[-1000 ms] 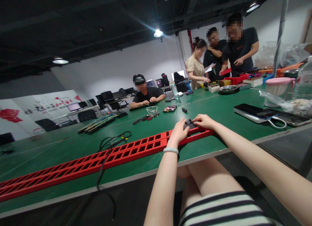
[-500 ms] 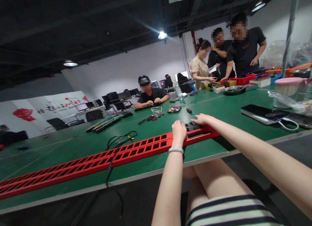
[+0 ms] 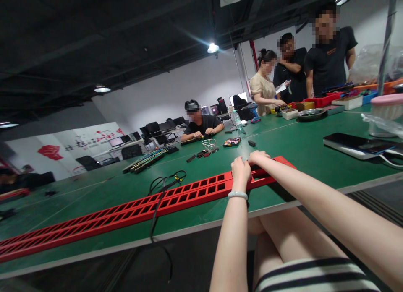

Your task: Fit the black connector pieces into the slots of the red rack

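Note:
A long red slotted frame [image 3: 195, 188] lies across the green table, running from the far left to just beyond my hands. My left hand [image 3: 241, 173], with a pale bangle at the wrist, is closed over the frame near its right end. Right beside it, almost touching, my right hand [image 3: 258, 157] curls its fingers down at the frame's far edge. Both sets of fingertips are largely hidden, so what they pinch there cannot be made out. A thin black cable [image 3: 154, 214] crosses the frame and hangs over the table's front edge.
Beyond my hands lie a small black block [image 3: 252, 143], a patterned box [image 3: 232, 142] and a plastic bottle [image 3: 237, 121]. A phone on a white power bank [image 3: 352, 147] sits right. A co-worker [image 3: 201, 126] sits opposite; several others stand near parts trays [image 3: 327, 100].
My right hand has moved left along the frame, close against my left hand, covering the black part that showed between them. The view has turned slightly left. A standing co-worker has straightened up.

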Demonstrator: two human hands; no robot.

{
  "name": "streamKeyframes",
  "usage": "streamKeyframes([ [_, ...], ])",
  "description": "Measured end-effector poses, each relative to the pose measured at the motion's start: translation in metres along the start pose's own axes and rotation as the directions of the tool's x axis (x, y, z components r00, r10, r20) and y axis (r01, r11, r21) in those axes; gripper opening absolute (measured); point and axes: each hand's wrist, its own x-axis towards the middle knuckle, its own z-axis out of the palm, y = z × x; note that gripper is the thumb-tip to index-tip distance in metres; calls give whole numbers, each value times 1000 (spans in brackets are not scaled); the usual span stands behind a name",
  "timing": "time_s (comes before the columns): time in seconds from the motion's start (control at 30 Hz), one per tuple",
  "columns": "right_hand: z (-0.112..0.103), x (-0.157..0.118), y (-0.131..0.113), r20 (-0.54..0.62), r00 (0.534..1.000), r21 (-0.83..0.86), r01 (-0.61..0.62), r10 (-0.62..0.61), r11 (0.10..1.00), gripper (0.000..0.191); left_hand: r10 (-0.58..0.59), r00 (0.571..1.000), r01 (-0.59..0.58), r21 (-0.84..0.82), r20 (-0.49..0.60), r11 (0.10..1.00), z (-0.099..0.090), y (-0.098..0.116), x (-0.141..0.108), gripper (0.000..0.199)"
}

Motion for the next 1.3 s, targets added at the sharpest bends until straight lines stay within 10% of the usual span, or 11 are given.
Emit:
streamKeyframes([
  [0.1,-1,-9,-1,24,976,-60,-216,218,974,64,-7,1000,7,-24,-3,1000,0,0,0,36],
  [0.3,-5,-29,2,-268,956,35,129,-115,991,39,-125,990,112,-169,-64,979,-4,3,6,40],
  [0.47,-9,-53,6,-432,713,-92,574,-552,814,36,-261,965,211,-624,13,753,-5,7,14,50],
  [0.63,-8,-67,19,-483,560,-47,752,-674,658,73,-66,981,193,-892,181,408,-5,12,11,55],
  [1.0,-15,-72,28,-474,501,82,844,-724,531,84,-104,976,214,-921,190,326,-3,12,10,40],
  [1.3,-13,-67,38,-461,572,205,812,-678,546,69,-130,976,215,-882,176,420,-1,6,10,39],
])
